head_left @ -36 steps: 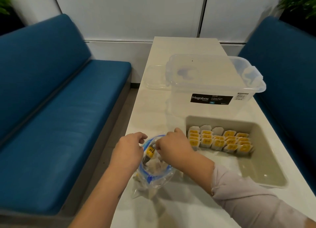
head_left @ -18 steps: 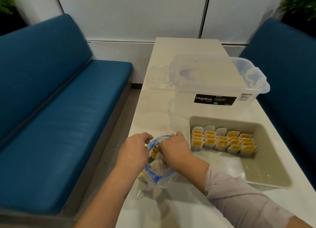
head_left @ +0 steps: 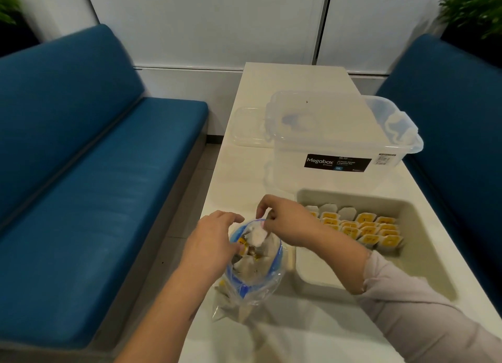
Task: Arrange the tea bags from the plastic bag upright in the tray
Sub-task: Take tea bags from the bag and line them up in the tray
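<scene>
Head view | white table (head_left: 293, 82) | clear Megabox bin (head_left: 339, 145) far | beige tray (head_left: 423, 254) right, tea bags (head_left: 364, 226) upright in rows | plastic bag (head_left: 255, 278) near left, left hand (head_left: 209, 243) gripping its rim | right hand (head_left: 288, 221) pinching white tea bag (head_left: 256, 236) over bag mouth

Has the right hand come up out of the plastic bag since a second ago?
Yes. The right hand has lifted above the plastic bag mouth, pinching a tea bag, toward the tray side.
</scene>
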Demonstrator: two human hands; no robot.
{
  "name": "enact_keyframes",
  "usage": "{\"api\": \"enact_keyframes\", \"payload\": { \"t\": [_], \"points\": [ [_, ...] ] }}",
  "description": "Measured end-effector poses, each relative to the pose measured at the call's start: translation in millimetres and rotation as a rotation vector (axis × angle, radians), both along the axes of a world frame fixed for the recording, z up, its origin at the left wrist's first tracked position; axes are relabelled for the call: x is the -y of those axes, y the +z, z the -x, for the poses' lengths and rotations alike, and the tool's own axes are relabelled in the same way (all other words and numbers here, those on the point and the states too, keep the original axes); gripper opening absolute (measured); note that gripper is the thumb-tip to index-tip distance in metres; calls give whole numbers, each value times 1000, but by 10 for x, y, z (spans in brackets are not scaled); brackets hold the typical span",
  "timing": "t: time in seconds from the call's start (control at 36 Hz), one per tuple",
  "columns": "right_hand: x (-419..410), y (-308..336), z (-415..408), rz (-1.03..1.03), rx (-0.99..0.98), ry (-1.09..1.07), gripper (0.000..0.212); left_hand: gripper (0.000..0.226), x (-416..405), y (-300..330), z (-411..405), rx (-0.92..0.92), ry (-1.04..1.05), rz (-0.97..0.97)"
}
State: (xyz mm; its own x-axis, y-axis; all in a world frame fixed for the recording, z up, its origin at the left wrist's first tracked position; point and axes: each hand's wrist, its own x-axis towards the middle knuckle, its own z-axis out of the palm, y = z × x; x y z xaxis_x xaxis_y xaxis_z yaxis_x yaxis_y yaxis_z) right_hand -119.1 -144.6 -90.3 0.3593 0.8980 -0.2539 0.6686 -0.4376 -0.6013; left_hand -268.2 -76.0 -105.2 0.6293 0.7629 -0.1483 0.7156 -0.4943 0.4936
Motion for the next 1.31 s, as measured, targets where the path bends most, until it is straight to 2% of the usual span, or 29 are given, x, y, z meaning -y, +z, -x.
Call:
{"api": "enact_keyframes", "payload": {
  "t": [0.06, 0.11, 0.17, 0.25, 0.31, 0.47, 0.61, 0.72, 0.81, 0.94, 1.14, 1.22, 1.31],
  "points": [
    [8, 71, -41, -26, -149, -65, 17, 59, 10, 29, -25, 12, -49, -3],
    [17, 127, -73, -48, -285, -121, 17, 59, 18, 55, -62, 43, -64, 7],
    [24, 165, -96, -72, -389, -157, 15, 47, 28, 70, -98, 101, -55, 24],
    [30, 189, -135, -89, -463, -191, 14, 17, 45, 92, -132, 223, -23, 49],
    [38, 205, -158, -81, -466, -188, 11, 5, 48, 95, -147, 294, 6, 87],
    [64, 268, -199, -152, -250, -108, 24, 13, 17, 62, -199, 311, 9, 104],
    [89, 337, -238, -134, -124, 15, 7, 19, 60, 84, -256, 307, -17, 117],
    [97, 346, -293, -134, -66, 18, 8, 14, 92, 98, -305, 354, -18, 162],
    [136, 333, -372, -186, -147, -49, 14, 13, 103, 109, -342, 452, 18, 287],
    [260, 309, -512, -210, -320, -126, 17, 29, 137, 103, -409, 624, 119, 571],
    [446, 241, -687, -257, -569, -235, 17, 28, 235, 139, -584, 804, 202, 918],
    [515, 187, -750, -278, -613, -276, 16, 24, 263, 130, -651, 802, 193, 932],
    [585, 126, -782, -287, -644, -299, 15, 21, 288, 129, -716, 765, 170, 799]
  ]
}}
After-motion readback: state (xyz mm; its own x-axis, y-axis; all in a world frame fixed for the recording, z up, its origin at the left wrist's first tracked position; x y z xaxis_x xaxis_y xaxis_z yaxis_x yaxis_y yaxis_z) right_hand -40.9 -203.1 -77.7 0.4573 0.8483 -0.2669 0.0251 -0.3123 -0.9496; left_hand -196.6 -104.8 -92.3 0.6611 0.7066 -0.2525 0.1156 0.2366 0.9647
